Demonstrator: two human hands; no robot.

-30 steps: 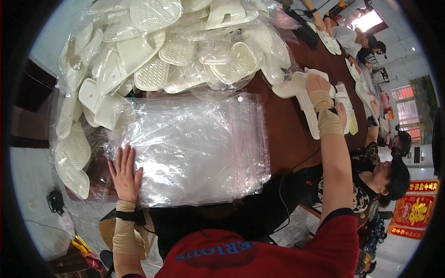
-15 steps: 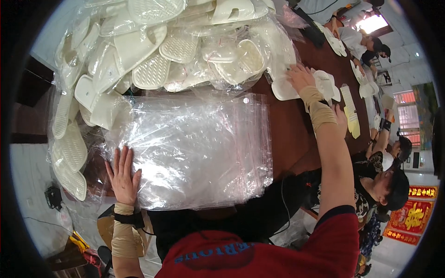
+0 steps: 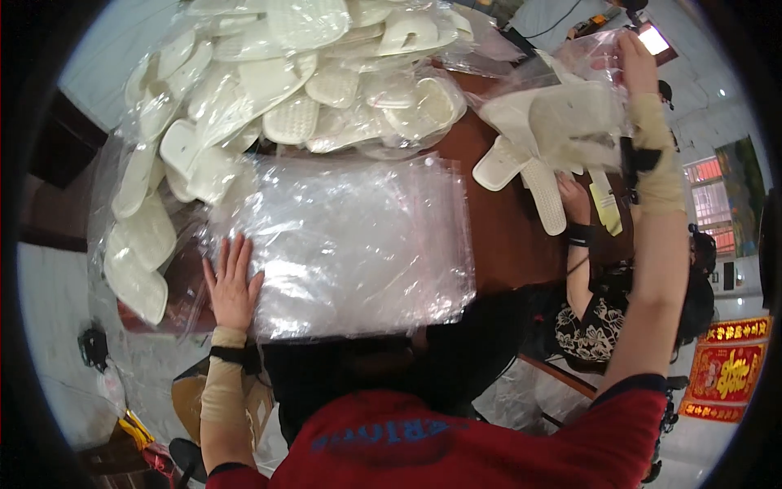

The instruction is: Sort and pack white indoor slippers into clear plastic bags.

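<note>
My left hand (image 3: 235,289) lies flat, fingers stretched, on the left edge of a stack of clear plastic bags (image 3: 358,253). At the far right, my right hand (image 3: 639,65) is closed on the edge of a clear plastic bag (image 3: 599,57). A white slipper (image 3: 574,122) shows through this bag, which is raised and blurred by motion. Below it, two white slipper soles (image 3: 542,196) point toward me; whether they are inside the bag I cannot tell.
Bagged white slippers (image 3: 293,122) are heaped along the far and left sides of the brown table (image 3: 509,236). A co-worker's hand (image 3: 574,200) reaches in at the right, near a pale yellow insole-shaped piece (image 3: 605,204). Red wall hangings (image 3: 725,371) show beyond.
My right hand has gone from the white slippers on the table up and to the right, and now lifts a bag. My left hand still rests on the bag stack.
</note>
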